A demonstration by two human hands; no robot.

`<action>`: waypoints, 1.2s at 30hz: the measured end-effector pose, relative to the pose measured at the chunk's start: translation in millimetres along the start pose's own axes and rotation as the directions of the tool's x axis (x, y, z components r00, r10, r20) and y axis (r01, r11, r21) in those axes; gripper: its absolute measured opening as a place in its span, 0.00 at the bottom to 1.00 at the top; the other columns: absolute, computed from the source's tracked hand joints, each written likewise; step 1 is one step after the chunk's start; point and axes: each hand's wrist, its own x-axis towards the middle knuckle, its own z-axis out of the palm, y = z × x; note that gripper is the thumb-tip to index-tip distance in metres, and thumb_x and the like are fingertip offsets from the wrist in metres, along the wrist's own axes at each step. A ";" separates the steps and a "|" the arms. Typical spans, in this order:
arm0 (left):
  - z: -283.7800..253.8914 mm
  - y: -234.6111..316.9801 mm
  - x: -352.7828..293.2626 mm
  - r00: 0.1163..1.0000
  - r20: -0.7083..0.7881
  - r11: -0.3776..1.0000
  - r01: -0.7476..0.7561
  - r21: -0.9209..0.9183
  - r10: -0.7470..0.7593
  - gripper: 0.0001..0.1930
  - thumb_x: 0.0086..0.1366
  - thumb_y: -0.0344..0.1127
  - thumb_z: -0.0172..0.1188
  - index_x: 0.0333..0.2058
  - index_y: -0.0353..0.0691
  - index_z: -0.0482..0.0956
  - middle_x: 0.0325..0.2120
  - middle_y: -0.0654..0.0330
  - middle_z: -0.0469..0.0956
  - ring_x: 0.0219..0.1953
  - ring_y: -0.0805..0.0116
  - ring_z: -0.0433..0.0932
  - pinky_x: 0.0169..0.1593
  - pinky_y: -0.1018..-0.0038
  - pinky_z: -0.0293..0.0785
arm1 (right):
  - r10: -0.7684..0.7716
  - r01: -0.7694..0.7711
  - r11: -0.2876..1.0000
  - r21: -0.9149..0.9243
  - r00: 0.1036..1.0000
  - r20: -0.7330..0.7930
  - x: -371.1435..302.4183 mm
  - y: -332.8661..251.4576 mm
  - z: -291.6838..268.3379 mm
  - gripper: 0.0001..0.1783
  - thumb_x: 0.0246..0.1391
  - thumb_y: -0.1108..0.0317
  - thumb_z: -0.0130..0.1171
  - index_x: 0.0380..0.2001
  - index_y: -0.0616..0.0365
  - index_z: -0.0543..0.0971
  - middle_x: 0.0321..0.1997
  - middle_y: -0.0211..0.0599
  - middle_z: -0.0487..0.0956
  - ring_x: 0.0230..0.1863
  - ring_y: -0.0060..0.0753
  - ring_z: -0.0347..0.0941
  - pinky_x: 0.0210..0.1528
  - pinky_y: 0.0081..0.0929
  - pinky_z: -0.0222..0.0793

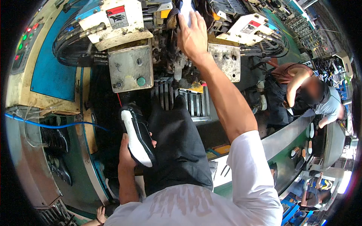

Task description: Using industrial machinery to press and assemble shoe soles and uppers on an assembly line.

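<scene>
My left hand (126,150) is closed around a black shoe (141,130) that has its white underside turned up. This shoe is beside my left thigh, and my fingertips show at its far edge. My right hand (193,37) reaches forward into the machine (177,62). Its stretched fingers lie on the white underside of a second shoe (186,10), which sits between the machine's two sides. The top of the picture cuts off that shoe.
Metal boxes flank the machine; the left one (131,67) has a green button (141,81). A control panel (24,49) stands at left. Black shoes (62,171) lie on a rack below a blue hose (56,122). Co-workers (298,86) sit at right, beside a conveyor (290,150) bearing shoes. Another person's hand (100,215) shows lower left.
</scene>
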 end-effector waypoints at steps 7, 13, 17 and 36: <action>12.4 -8.1 34.5 0.996 0.036 0.995 0.077 0.058 -0.079 0.42 0.81 0.67 0.39 0.72 0.31 0.65 0.55 0.39 0.82 0.50 0.42 0.88 0.54 0.51 0.87 | 0.002 -0.002 1.000 0.000 0.999 -0.048 29.7 8.3 21.4 0.29 0.67 0.64 0.53 0.69 0.56 0.79 0.73 0.66 0.72 0.78 0.67 0.63 0.82 0.56 0.54; 33.9 -10.2 64.8 0.993 0.082 0.995 0.087 -0.057 -0.082 0.41 0.80 0.68 0.46 0.71 0.35 0.69 0.59 0.36 0.81 0.53 0.35 0.86 0.60 0.43 0.84 | 0.009 0.004 0.996 0.091 0.989 -0.146 41.7 25.8 28.3 0.30 0.65 0.62 0.59 0.70 0.49 0.79 0.74 0.66 0.72 0.77 0.69 0.64 0.81 0.58 0.54; 31.7 -3.9 68.4 0.976 0.218 0.999 -0.002 0.034 -0.006 0.40 0.80 0.67 0.48 0.71 0.34 0.69 0.57 0.39 0.82 0.52 0.40 0.88 0.56 0.45 0.87 | -0.020 0.023 0.999 0.045 0.997 -0.074 45.2 34.9 21.4 0.32 0.63 0.62 0.62 0.71 0.49 0.79 0.74 0.65 0.72 0.76 0.69 0.64 0.80 0.58 0.56; -198.1 -56.8 -259.6 0.264 -0.911 0.934 -0.251 0.253 0.318 0.56 0.65 0.50 0.76 0.83 0.43 0.50 0.67 0.48 0.75 0.66 0.54 0.75 0.68 0.62 0.71 | -0.287 -0.031 0.875 0.483 0.771 0.569 -364.0 -82.6 -12.7 0.25 0.78 0.55 0.53 0.64 0.62 0.83 0.74 0.55 0.76 0.75 0.67 0.68 0.77 0.57 0.63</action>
